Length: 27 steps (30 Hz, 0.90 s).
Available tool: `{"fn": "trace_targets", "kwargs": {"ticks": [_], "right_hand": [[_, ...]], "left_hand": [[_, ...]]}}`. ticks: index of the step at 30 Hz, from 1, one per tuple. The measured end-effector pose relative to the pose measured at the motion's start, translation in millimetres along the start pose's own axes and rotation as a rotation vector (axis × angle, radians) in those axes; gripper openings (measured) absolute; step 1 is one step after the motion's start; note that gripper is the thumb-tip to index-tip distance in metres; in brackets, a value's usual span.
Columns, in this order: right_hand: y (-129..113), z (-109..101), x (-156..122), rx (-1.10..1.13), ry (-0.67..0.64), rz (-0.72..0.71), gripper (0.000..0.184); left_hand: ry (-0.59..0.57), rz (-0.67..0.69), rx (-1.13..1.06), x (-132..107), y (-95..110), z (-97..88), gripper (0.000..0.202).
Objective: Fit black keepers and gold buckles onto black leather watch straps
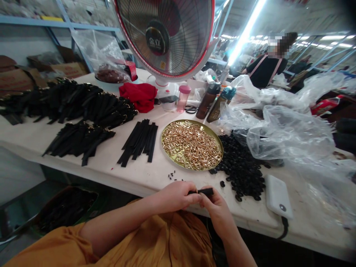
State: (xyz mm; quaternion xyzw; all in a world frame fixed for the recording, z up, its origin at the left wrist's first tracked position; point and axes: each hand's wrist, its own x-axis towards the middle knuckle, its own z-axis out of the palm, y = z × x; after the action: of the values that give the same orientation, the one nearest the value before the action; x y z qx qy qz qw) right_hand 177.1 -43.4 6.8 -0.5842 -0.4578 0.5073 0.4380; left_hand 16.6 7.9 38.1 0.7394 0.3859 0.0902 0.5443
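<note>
A short black strap (206,191) is pinched between my two hands at the table's front edge. My left hand (180,194) has its thumb and fingers closed on the strap's left part, and my right hand (215,207) grips the right part. A tiny gold glint shows on the strap between them; its shape is too small to make out. Just beyond the hands stands a round gold tray (170,158) heaped with small gold buckles (194,144). Flat black straps (140,141) lie left of the tray. Small black oval pieces (244,167) are piled to its right.
Bundles of black straps with gold ends (80,139) cover the left side. A fan (164,37), red cloth (138,97), pink cup (183,98) and two bottles (207,100) stand behind. Clear plastic bags (289,129) and a white power bank (279,196) lie right. Another person (268,68) is farther back.
</note>
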Motion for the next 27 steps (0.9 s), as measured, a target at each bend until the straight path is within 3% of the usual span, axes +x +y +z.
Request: {"fn": "trace_targets", "kwargs": {"ticks": [3,7,9,12,14,16,20,24,27], "right_hand": [[1.5,0.7,-3.9,-0.066,0.015,-0.080,0.019],[7.8,-15.7,-4.2,-0.144,-0.123,-0.095,0.023],[15.0,-35.5,2.7,-0.219,-0.023,-0.090,0.030],[28.9,-68.4,22.1,-0.550,0.358,-0.122,0.030],[37.2,-83.1,36.7,-0.773,0.387,-0.159,0.027],[43.1,-89.0,48.7,-0.855,0.347,-0.165,0.020],[49.4,-87.3,59.3,-0.781,0.318,-0.127,0.009],[45.4,-77.8,53.0,-0.617,0.227,-0.056,0.022],[32.2,-58.4,42.5,-0.200,0.091,0.032,0.025]], "left_hand": [[-0.027,-0.044,-0.146,4.8,-8.0,4.6,0.029],[0.078,0.030,-0.178,10.6,-15.6,9.6,0.040],[0.085,0.089,-0.092,13.5,-16.4,10.8,0.034],[0.110,0.067,-0.012,19.4,-17.6,12.7,0.024],[0.137,0.017,-0.012,23.4,-19.3,14.2,0.024],[0.139,-0.005,-0.010,26.0,-21.0,15.2,0.024],[0.125,-0.024,-0.009,25.8,-21.6,14.1,0.023],[0.182,-0.010,-0.028,26.2,-14.9,12.0,0.022],[0.245,0.052,-0.056,29.5,-6.1,10.7,0.025]]}}
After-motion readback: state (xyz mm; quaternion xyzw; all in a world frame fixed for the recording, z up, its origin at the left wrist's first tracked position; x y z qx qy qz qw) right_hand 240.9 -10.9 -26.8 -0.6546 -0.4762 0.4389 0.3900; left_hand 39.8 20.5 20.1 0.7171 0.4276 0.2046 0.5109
